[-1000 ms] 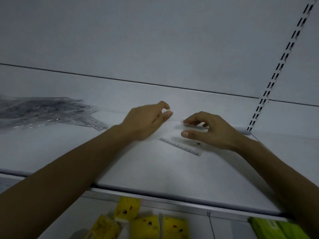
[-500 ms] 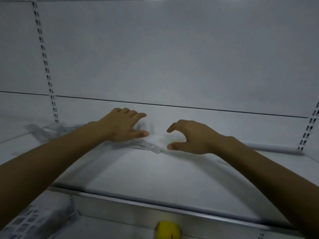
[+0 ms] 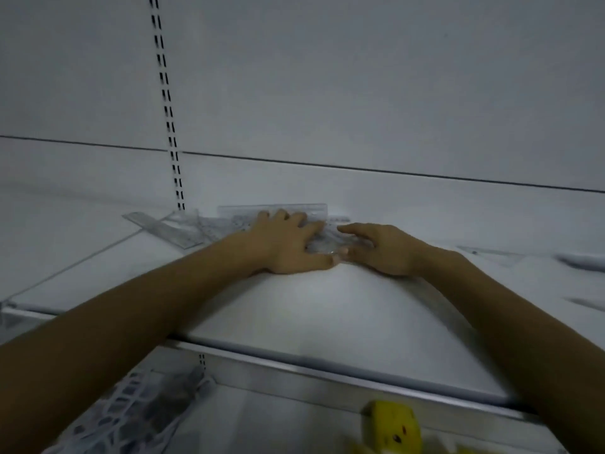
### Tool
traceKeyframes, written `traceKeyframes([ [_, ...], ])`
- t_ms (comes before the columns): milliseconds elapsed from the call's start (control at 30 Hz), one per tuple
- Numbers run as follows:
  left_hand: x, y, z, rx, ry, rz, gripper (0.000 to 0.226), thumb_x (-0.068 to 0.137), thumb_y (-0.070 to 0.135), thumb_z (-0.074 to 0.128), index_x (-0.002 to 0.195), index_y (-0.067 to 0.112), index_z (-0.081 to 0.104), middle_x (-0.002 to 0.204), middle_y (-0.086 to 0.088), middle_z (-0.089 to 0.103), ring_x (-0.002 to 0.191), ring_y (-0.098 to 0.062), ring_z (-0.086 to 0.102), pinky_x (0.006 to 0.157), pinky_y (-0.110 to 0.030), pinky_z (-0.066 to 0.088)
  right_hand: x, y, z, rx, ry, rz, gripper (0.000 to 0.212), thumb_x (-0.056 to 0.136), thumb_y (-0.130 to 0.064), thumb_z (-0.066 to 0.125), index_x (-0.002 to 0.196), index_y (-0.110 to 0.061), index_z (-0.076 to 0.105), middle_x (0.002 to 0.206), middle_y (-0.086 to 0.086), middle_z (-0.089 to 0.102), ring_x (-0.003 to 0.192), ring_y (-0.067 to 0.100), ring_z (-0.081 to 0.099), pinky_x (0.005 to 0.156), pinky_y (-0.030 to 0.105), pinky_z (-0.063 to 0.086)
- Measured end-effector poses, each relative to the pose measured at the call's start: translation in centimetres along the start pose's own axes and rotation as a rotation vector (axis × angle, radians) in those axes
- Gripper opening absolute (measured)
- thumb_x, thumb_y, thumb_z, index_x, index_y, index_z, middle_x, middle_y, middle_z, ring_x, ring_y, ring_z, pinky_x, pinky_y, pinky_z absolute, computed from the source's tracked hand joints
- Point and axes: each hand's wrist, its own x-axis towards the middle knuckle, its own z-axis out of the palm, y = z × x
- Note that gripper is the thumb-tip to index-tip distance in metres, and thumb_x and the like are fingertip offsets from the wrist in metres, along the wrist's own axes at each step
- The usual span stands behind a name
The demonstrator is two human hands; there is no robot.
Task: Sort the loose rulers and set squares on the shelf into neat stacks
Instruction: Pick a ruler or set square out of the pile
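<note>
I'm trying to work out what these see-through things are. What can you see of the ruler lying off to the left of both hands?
The ruler is a long, flat strip of clear plastic with faint edge marks, too blurred to read. It lies slantwise on the white shelf, near the foot of the slotted upright. Other clear pieces crowd its right side; whether they overlap it is unclear. The left hand and right hand are on a pile further right, not touching it.

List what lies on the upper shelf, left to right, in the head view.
A slanted clear ruler → left hand, flat on the pile of clear rulers → right hand at the pile's right end → faint clear piece farther right, too blurred to name.
</note>
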Motion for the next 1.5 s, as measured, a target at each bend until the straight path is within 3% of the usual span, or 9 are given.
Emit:
traceKeyframes([
  [300, 0.8, -2.1, -0.4, -0.116, 0.184, 0.2, 0.085, 0.066, 0.085, 0.027, 0.134, 0.035, 0.039, 0.139, 0.011, 0.043, 0.123, -0.015, 0.038, 0.1, -0.039, 0.027, 0.6, 0.4, 0.8, -0.213, 0.326, -0.088, 0.056, 0.087, -0.06, 0.028, 0.121, -0.03, 0.061, 0.113, -0.001, 0.067, 0.099, 0.021, 0.059, 0.087, 0.036, 0.043],
  [433, 0.7, -2.1, -0.8, -0.291, 0.276, 0.252, 0.067, 0.072, 0.078, 0.048, 0.123, 0.034, 0.044, 0.115, 0.012, 0.055, 0.096, -0.009, 0.047, 0.082, -0.031, 0.038, 0.7, 0.2, 0.4, -0.009, 0.526, -0.11, 0.052, 0.094, -0.053, 0.032, 0.094, -0.017, 0.07, 0.086, 0.004, 0.069, 0.078, 0.022, 0.061, 0.073, 0.039, 0.048],
  [533, 0.5, -1.7, -1.2, -0.434, 0.26, 0.258, 0.072, 0.07, 0.079, 0.047, 0.127, 0.035, 0.041, 0.12, 0.014, 0.055, 0.101, -0.008, 0.052, 0.083, -0.031, 0.043, 0.5, -0.2, 0.0, 0.185, 0.643, -0.081, 0.035, 0.098, -0.038, 0.043, 0.09, -0.018, 0.07, 0.083, -0.005, 0.069, 0.081, 0.011, 0.063, 0.074, 0.023, 0.047],
  [700, 1.1, -2.8, -1.7, -0.407, 0.388, 0.038, 0.093, 0.069, 0.088, 0.022, 0.142, 0.03, 0.031, 0.147, 0.003, 0.036, 0.13, -0.019, 0.036, 0.106, -0.046, 0.027, 0.6, -0.5, 0.1, 0.383, 0.679, 0.006, 0.029, 0.1, -0.029, 0.043, 0.087, -0.018, 0.066, 0.078, -0.011, 0.067, 0.079, 0.004, 0.067, 0.077, 0.024, 0.05],
  [833, 0.7, -4.1, -0.4, -0.201, -0.04, -0.038, 0.11, 0.056, 0.092, 0.021, 0.149, 0.034, 0.008, 0.159, 0.007, 0.0, 0.143, -0.026, 0.014, 0.113, -0.055, 0.012, 0.4, -0.4, 0.2, 0.383, 0.699, 0.032, 0.028, 0.1, -0.027, 0.043, 0.085, -0.02, 0.065, 0.074, -0.013, 0.066, 0.078, 0.002, 0.066, 0.073, 0.016, 0.047],
  [1033, 1.1, -3.9, -0.9, -0.263, 0.085, 0.067, 0.095, 0.059, 0.084, 0.033, 0.139, 0.033, 0.037, 0.129, 0.0, 0.045, 0.118, -0.02, 0.037, 0.1, -0.043, 0.038, 0.0, -0.4, 0.1, 0.344, 0.728, 0.032, 0.027, 0.099, -0.028, 0.042, 0.086, -0.021, 0.064, 0.073, -0.014, 0.065, 0.078, 0.004, 0.065, 0.07, 0.013, 0.044],
  [1167, 1.4, -3.4, -0.3, -0.318, 0.187, 0.213, 0.056, 0.076, 0.071, 0.047, 0.116, 0.033, 0.057, 0.097, 0.009, 0.046, 0.094, -0.01, 0.041, 0.078, -0.03, 0.04, 0.0, 0.0, 0.3, 0.327, 0.725, 0.051, 0.022, 0.099, -0.027, 0.042, 0.099, -0.019, 0.063, 0.073, -0.012, 0.065, 0.074, -0.002, 0.064, 0.067, 0.006, 0.043],
  [1333, 1.6, -3.3, 0.1, -0.3, 0.28, 0.288, 0.032, 0.091, 0.053, 0.043, 0.101, 0.026, 0.059, 0.097, 0.01, 0.048, 0.093, -0.009, 0.041, 0.08, -0.035, 0.043, 0.2, 0.2, 0.5, 0.376, 0.741, 0.07, 0.016, 0.099, -0.023, 0.042, 0.101, -0.02, 0.058, 0.072, -0.013, 0.064, 0.069, -0.01, 0.062, 0.064, -0.001, 0.04],
  [1500, 1.8, -3.3, 0.0, -0.162, 0.428, 0.359, 0.057, 0.089, 0.054, 0.014, 0.104, 0.026, 0.061, 0.107, 0.006, 0.056, 0.095, -0.014, 0.046, 0.08, -0.032, 0.037, -0.1, 0.1, 0.3, 0.374, 0.771, 0.099, 0.015, 0.098, -0.024, 0.042, 0.099, -0.023, 0.058, 0.069, -0.014, 0.065, 0.071, -0.001, 0.064, 0.067, 0.011, 0.045],
])
